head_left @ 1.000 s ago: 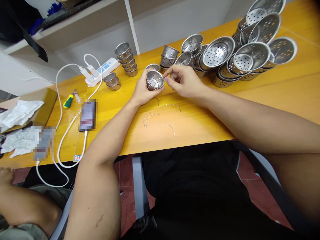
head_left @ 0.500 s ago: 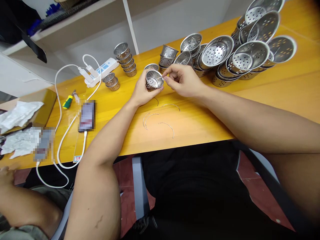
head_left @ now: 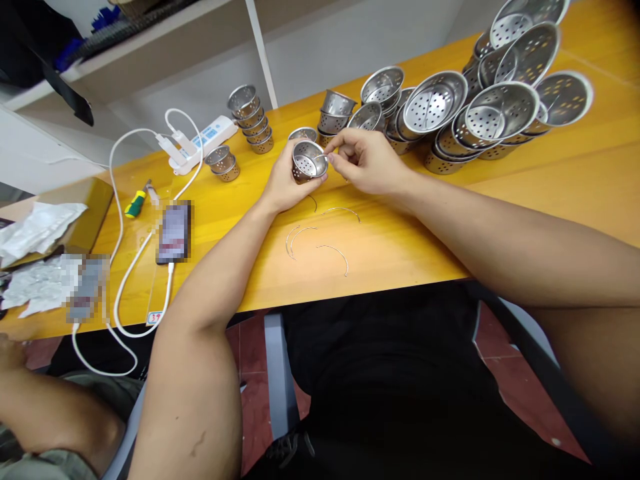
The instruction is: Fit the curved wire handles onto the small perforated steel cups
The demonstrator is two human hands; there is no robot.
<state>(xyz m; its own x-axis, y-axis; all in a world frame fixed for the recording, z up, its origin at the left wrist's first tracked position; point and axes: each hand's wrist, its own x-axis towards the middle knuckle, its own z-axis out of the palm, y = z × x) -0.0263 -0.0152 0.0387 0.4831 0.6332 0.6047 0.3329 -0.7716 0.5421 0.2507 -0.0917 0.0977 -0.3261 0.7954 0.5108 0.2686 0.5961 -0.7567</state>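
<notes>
My left hand is wrapped round a small perforated metal cup, its open top tilted toward me. At the cup's right rim, my right hand pinches a thin metal wire between thumb and forefinger. One end of the wire reaches inside the cup; the fingers hide the rest. Several curved wires lie on the yellow table below my hands. Just behind the held cup stands another perforated cup, partly covered.
Stacked perforated cups stand at the back, with larger nested ones on the right. A power strip, white cables, a phone and a green-handled screwdriver lie left. Another person's arm is at lower left.
Almost nothing differs: both hands keep the same hold on the cup and the wire. The other person's hand at the left edge has shifted slightly.
</notes>
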